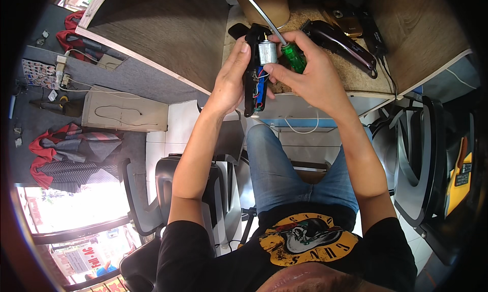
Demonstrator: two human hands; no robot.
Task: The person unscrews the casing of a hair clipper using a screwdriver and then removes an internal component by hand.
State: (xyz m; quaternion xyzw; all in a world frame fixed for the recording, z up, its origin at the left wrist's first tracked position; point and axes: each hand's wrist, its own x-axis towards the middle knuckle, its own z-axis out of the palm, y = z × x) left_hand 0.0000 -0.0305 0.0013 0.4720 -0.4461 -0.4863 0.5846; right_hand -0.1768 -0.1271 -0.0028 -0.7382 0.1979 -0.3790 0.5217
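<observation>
My left hand is closed round the black housing of an opened hair clipper, held upright over the worktop's front edge. Inside it show a silver motor with a small brass-coloured shaft, thin red and other wires, and a blue battery. My right hand keeps a screwdriver with a clear green handle tucked in the fingers, its metal shank slanting up and left. The right thumb and fingertips also touch the motor and the wires below it.
On the worktop lie a dark maroon hair clipper, a gold-and-black trimmer and a small black piece. A tan cylinder stands behind. Wooden side panels flank this space. Black chairs stand either side.
</observation>
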